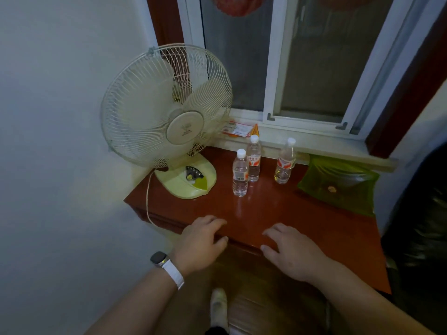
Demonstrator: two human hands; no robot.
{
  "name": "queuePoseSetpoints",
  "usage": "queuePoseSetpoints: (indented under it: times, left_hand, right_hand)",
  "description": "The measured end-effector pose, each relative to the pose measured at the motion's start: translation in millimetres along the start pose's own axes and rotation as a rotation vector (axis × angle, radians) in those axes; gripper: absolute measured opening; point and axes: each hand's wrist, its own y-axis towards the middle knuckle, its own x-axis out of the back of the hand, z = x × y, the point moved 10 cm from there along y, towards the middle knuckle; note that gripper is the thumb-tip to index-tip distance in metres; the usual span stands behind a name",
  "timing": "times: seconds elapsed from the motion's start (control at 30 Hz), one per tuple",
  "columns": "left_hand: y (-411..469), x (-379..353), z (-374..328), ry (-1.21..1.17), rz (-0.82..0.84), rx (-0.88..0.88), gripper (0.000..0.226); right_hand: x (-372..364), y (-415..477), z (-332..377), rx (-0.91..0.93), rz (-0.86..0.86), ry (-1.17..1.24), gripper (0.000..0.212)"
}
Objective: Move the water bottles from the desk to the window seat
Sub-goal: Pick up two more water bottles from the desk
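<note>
1. Water bottles, three, stand upright on the red table (278,213): front bottle (240,174), rear bottle (253,160) just behind it, right bottle (285,163) apart, below the window ledge (314,143).
2. Their labels are orange-red and white; we cannot read the writing.
3. Our left hand (200,243) and right hand (290,252) rest with fingers spread at the table's front edge, holding nothing.
4. A desk fan (167,110) stands left.

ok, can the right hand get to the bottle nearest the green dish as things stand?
Probably yes. The right hand is open at the near edge of the desk, and only bare desktop shows between it and that bottle. The green dish sits beside it on the right, not in front.
</note>
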Motion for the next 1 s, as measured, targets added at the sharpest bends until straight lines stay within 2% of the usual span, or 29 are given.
queuePoseSetpoints:
  times: [0.17,0.33,0.63,1.0]
  left_hand:
    - [72.2,-12.9,45.4,-0.142,0.077,0.019,0.047]
    - [142.4,-13.0,83.1,-0.278,0.084,0.026,0.041]
    - [222.7,-25.2,113.4,-0.488,0.176,0.065,0.045]
    - [263.6,-46.9,95.7,-0.769,0.162,0.156,0.077]
  right_hand:
    - [5.0,64.5,-9.8,-0.09,0.007,-0.001,0.047]
    - [5.1,117.0,-17.9,-0.169,0.042,0.006,0.052]
    - [16.3,160.0,-46.1,-0.351,-0.017,0.072,0.042]
    - [36.1,187.5,-83.8,-0.432,-0.172,0.258,0.032]
